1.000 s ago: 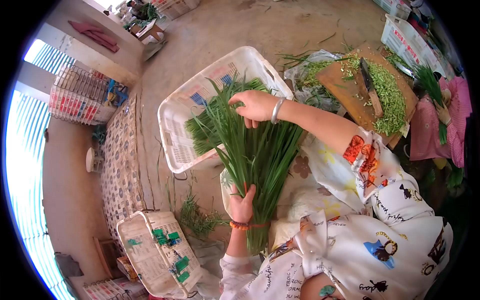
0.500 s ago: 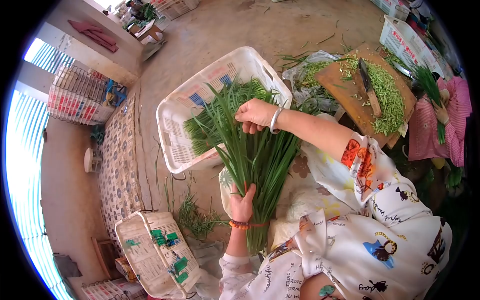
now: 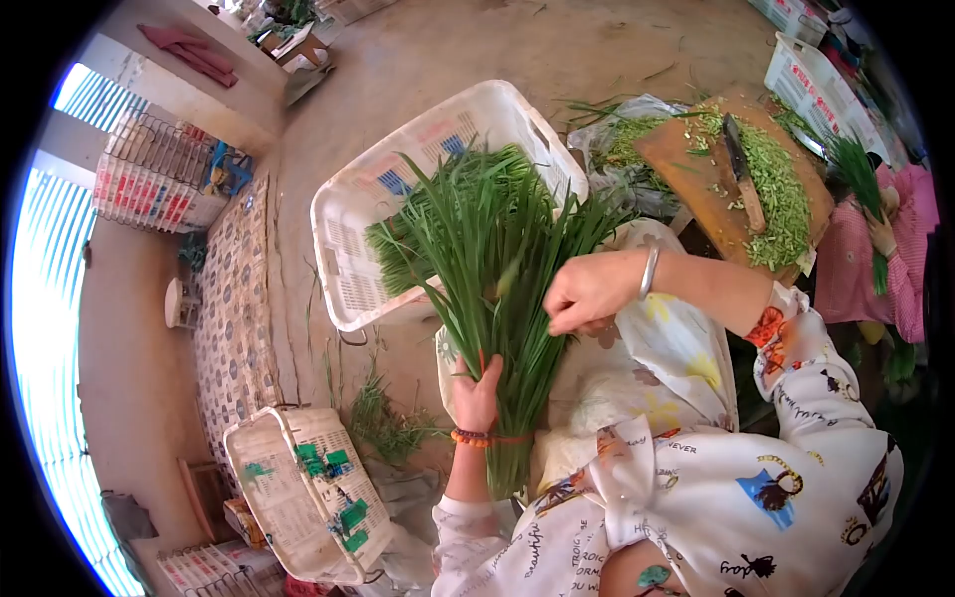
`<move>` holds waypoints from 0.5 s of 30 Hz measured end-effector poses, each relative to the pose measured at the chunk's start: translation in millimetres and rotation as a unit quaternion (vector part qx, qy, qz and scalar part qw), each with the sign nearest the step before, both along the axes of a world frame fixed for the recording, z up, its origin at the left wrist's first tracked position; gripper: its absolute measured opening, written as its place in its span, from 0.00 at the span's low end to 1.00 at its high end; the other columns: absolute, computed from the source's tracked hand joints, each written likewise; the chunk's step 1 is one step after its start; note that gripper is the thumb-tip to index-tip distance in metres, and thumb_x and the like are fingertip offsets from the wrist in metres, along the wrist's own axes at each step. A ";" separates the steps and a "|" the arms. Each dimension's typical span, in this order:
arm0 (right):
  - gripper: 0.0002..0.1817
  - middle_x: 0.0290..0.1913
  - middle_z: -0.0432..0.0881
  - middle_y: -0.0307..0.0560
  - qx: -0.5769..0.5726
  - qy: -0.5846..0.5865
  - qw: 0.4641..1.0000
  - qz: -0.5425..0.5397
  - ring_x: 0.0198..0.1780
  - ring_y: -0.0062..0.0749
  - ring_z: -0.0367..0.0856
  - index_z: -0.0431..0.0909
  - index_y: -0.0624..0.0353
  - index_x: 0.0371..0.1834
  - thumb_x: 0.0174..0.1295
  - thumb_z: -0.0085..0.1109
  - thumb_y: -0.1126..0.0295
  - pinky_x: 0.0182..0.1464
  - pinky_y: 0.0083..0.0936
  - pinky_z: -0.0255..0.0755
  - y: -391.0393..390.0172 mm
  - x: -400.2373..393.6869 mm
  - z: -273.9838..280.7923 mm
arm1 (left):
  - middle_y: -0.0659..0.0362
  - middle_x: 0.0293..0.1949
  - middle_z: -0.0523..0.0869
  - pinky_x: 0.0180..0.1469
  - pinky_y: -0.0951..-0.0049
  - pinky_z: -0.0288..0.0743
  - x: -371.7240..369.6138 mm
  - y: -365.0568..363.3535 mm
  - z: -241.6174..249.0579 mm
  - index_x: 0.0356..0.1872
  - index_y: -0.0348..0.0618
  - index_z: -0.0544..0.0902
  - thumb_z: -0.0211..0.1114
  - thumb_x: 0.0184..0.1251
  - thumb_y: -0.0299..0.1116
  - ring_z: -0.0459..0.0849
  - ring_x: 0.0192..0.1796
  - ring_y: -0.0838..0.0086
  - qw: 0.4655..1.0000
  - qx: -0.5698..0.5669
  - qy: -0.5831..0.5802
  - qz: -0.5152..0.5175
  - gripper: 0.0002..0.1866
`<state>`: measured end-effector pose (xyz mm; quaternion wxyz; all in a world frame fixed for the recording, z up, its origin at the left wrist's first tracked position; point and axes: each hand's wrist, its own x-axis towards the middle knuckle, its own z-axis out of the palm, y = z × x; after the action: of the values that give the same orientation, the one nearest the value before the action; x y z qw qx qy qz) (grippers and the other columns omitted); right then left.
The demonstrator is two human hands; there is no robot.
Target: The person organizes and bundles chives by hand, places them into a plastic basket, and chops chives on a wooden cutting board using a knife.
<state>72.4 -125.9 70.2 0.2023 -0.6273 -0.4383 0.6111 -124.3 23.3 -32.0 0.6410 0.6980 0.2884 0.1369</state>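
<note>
A thick bunch of long green garlic chives (image 3: 517,338) stands upright across my lap, its stalk ends tied with a reddish band (image 3: 515,440). My left hand (image 3: 474,396) is wrapped around the lower left of the bunch, with the thumb across the leaves. At the bunch's right side is my right hand (image 3: 595,291), fingers pinched together; what they hold, if anything, is hidden. Just beyond the bunch, a white plastic crate (image 3: 343,264) holds more green chives (image 3: 398,254).
At the right, a wooden board (image 3: 686,174) carries a knife (image 3: 741,169) and chopped green pieces (image 3: 781,199). A second white crate (image 3: 308,497) lies at lower left near loose scraps (image 3: 383,423). Another person in pink (image 3: 865,269) holds greens at far right.
My right hand has moved from above the leaf tops down and right to the side of the bunch. My left hand keeps its hold.
</note>
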 end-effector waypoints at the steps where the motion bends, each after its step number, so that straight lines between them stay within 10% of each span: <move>1: 0.12 0.17 0.74 0.39 0.143 0.018 0.986 -0.079 0.18 0.18 0.72 0.71 0.64 0.37 0.60 0.46 0.66 0.23 0.16 0.69 4.2 -5.1 -5.1 | 0.60 0.34 0.79 0.40 0.78 0.68 0.6 -0.6 1.0 0.41 0.37 0.73 0.62 0.53 0.33 0.75 0.35 0.79 1.000 -0.002 0.001 -0.004 0.16; 9: 0.10 0.15 0.75 0.42 0.397 -0.267 0.787 -0.388 0.17 0.21 0.74 0.74 0.61 0.33 0.59 0.44 0.68 0.22 0.19 0.69 42.8 18.2 -3.2 | 0.60 0.35 0.79 0.40 0.78 0.68 0.7 -2.8 -4.6 0.43 0.37 0.72 0.61 0.54 0.32 0.75 0.37 0.78 1.000 0.005 -0.009 -0.023 0.16; 12: 0.10 0.18 0.76 0.49 0.253 -0.259 0.842 -0.399 0.21 0.36 0.77 0.76 0.60 0.28 0.54 0.47 0.67 0.29 0.29 0.70 35.2 33.0 -6.5 | 0.60 0.36 0.79 0.40 0.78 0.68 0.2 -3.2 -0.5 0.44 0.37 0.72 0.60 0.54 0.31 0.74 0.37 0.79 1.000 -0.011 -0.010 -0.008 0.16; 15: 0.12 0.17 0.76 0.46 0.246 -0.297 0.856 -0.345 0.20 0.29 0.77 0.74 0.59 0.39 0.57 0.45 0.67 0.28 0.24 0.70 35.7 35.5 -26.5 | 0.61 0.35 0.78 0.40 0.79 0.68 1.1 -0.3 -2.6 0.44 0.36 0.72 0.61 0.54 0.31 0.74 0.37 0.79 1.000 0.009 -0.008 -0.021 0.17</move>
<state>107.9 -90.3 43.7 0.4079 -0.8199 -0.3691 0.1589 -123.1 23.0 -34.6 0.6395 0.7086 0.2676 0.1316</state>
